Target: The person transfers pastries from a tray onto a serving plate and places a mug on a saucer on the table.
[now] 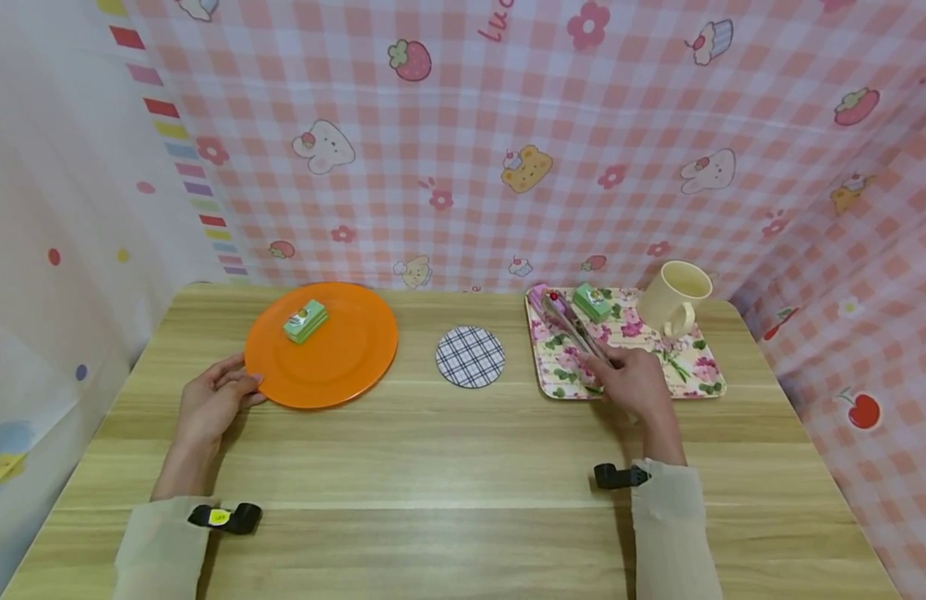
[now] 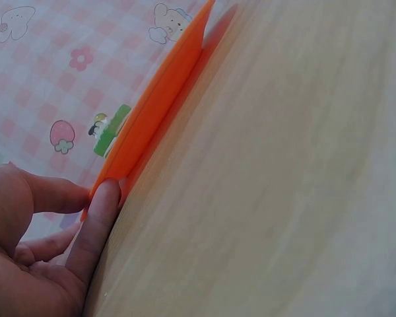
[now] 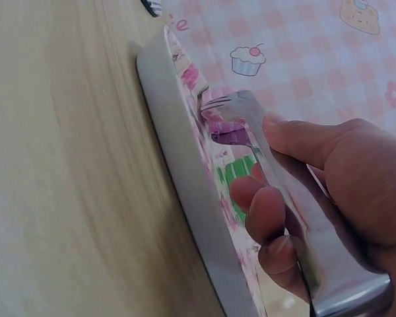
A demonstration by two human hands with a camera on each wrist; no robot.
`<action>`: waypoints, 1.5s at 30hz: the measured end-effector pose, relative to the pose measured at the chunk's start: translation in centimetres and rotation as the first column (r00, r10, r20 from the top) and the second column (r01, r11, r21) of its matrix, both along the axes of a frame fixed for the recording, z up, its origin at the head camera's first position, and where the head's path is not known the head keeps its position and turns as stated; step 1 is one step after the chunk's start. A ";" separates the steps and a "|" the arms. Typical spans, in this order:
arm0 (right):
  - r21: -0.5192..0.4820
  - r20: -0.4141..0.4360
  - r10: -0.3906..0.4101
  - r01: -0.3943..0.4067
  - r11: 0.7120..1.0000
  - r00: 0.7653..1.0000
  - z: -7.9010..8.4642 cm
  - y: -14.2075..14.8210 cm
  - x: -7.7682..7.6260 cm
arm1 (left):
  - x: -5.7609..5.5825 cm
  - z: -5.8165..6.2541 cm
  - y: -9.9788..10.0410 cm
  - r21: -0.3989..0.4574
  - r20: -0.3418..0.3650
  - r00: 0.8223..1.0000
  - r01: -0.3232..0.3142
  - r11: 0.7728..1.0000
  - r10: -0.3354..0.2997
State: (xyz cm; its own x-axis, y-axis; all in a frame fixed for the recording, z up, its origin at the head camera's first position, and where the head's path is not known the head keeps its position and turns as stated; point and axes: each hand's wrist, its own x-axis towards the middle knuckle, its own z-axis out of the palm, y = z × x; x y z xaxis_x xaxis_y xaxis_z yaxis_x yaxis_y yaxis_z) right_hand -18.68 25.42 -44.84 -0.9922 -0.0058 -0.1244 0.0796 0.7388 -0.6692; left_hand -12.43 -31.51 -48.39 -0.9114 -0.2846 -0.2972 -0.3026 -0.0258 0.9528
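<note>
My left hand (image 1: 213, 402) pinches the near-left rim of a round orange plate (image 1: 350, 371), thumb above and a finger beneath in the left wrist view. A small green toy cake slice (image 1: 306, 323) with a decorated top sits on the plate. At the right, my right hand (image 1: 637, 379) grips metal serving tongs (image 3: 287, 198) with fork-like tips. Those tips are at a pink-purple piece (image 1: 538, 297) with a red dot beside it, at the back left corner of a floral tray (image 1: 542, 367). Another green cake slice (image 1: 593, 303) lies on the tray behind the tongs.
A cream mug (image 1: 674, 298) stands at the tray's back right, its handle facing forward. Between plate and tray lies a round checked coaster (image 1: 470, 357). Checked curtains (image 1: 463, 167) hang along the back edge of the wooden table (image 1: 417, 500).
</note>
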 end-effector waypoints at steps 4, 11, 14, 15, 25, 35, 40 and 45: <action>-0.006 -0.013 -0.003 0.003 1.000 1.000 0.2 0.0 0.1 | 0.0 0.1 0.1 -0.015 0.008 1.000 0.004 1.000 -0.004; -0.047 -0.036 -0.002 0.001 0.999 0.999 0.5 -0.1 0.2 | 0.0 0.1 0.1 -0.039 0.016 1.000 0.007 0.999 -0.006; -0.073 -0.043 -0.001 -0.002 0.997 0.999 0.6 -0.3 0.3 | 0.0 0.1 0.1 -0.038 0.012 1.000 0.008 0.999 -0.007; -0.081 -0.044 -0.001 -0.003 0.997 0.999 0.7 -0.4 0.3 | 0.0 0.1 0.1 -0.036 0.010 1.000 0.007 0.999 -0.007; -0.129 -0.048 0.017 -0.023 0.991 0.999 0.8 -2.1 0.2 | 0.2 0.2 0.1 -0.029 -0.006 1.000 0.005 1.000 -0.005; -0.093 -0.095 0.060 -0.069 0.993 0.994 0.7 -3.1 0.3 | 0.2 0.1 0.0 -0.045 -0.012 1.000 0.012 0.999 -0.013; -0.123 -0.071 0.072 -0.080 0.989 0.995 0.7 -3.9 0.3 | 0.1 0.1 0.1 -0.036 -0.012 1.000 -0.001 0.999 0.000; -0.144 -0.014 0.058 -0.060 0.988 0.998 0.8 -4.6 0.4 | 0.0 0.1 0.1 -0.052 -0.001 1.000 -0.005 0.999 0.005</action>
State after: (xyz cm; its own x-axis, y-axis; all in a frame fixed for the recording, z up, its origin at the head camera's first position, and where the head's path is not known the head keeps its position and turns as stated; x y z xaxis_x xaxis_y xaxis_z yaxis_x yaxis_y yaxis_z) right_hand -18.25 20.82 -44.05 -0.9907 -0.0817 -0.1087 0.0318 0.6378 -0.7695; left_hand -12.39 -31.39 -48.27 -0.9101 -0.3045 -0.2809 -0.3015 0.0218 0.9532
